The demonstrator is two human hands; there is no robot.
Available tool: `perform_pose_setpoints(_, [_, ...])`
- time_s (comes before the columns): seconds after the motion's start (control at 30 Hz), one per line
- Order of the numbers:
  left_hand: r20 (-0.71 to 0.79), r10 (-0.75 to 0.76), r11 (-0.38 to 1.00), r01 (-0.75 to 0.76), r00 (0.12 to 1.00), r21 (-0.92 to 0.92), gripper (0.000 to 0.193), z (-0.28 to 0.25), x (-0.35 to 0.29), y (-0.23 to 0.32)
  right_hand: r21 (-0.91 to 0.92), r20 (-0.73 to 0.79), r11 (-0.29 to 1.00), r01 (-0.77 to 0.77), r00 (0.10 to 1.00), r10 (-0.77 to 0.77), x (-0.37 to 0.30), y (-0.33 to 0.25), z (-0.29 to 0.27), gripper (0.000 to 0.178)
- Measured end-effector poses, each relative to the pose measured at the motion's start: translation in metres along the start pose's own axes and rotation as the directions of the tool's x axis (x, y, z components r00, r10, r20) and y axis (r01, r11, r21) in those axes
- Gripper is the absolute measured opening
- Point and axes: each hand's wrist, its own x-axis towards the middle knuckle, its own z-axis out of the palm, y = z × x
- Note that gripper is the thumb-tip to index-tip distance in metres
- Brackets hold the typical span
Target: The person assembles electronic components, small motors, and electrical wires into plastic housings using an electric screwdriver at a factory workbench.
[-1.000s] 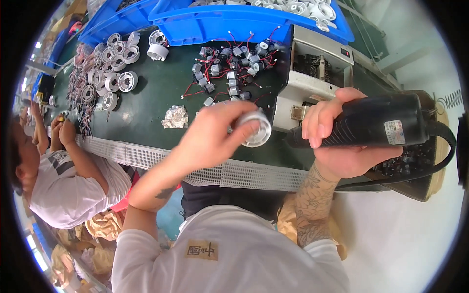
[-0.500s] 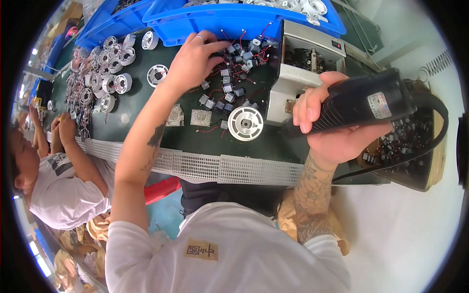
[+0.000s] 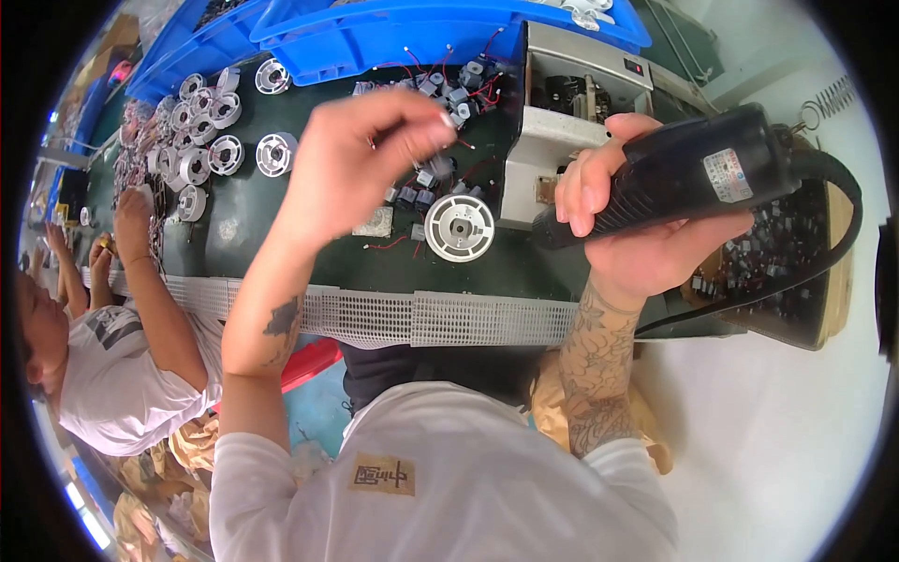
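My right hand [image 3: 646, 234] is wrapped round the black body of an electric screwdriver [image 3: 693, 173], held above the bench's right side with its cable trailing off to the right. My left hand [image 3: 361, 159] is raised over the bench, thumb and forefinger brought together in a pinch. It is smeared by motion; a blurred grey piece shows just under the fingertips, and whether they hold it is unclear. Behind it lies a heap of small motors [image 3: 457, 96] with red wires. A round white plastic housing [image 3: 459, 228] rests face up between my hands.
Blue bins [image 3: 375, 37] line the back. A grey metal machine [image 3: 543, 140] stands behind the screwdriver. More white housings [image 3: 225, 155] and bundled wires lie to the left, where a co-worker's hand [image 3: 131, 220] is busy. A perforated white strip [image 3: 449, 318] edges the bench.
My left hand has drawn back from the motor heap toward me, its fingers now pinched. The right hand keeps the screwdriver in nearly the same place. The whole view has shifted slightly.
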Motion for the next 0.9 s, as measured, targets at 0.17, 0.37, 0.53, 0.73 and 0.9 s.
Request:
perform_pose_setpoints(0.17, [0.259, 0.176, 0.984, -0.159, 0.950, -0.086, 0.010, 0.012, -0.019, -0.003, 0.008, 0.014, 1.000, 0.000, 1.000, 0.000, 0.001, -0.003, 0.002, 0.113])
perform_pose_setpoints(0.37, [0.303, 0.348, 0.937, -0.334, 0.887, -0.100, 0.010, 0.019, -0.015, -0.009, 0.020, 0.030, 1.000, 0.015, 0.999, -0.016, 0.002, -0.004, 0.001, 0.113])
perform_pose_setpoints(0.53, [0.318, 0.290, 0.900, -0.370, 0.903, 0.229, 0.010, 0.015, -0.031, 0.014, -0.011, 0.034, 0.998, 0.062, 0.998, -0.062, 0.002, -0.009, -0.002, 0.113])
perform_pose_setpoints(0.73, [0.234, 0.284, 0.924, -0.331, 0.930, 0.193, 0.011, 0.019, -0.029, 0.009, 0.020, 0.090, 0.991, 0.133, 0.987, -0.134, 0.007, -0.022, 0.001, 0.113])
perform_pose_setpoints(0.9, [0.286, 0.283, 0.919, -0.344, 0.915, 0.192, 0.010, 0.023, -0.020, 0.005, 0.011, 0.150, 0.984, 0.179, 0.972, -0.179, 0.011, -0.024, 0.003, 0.114])
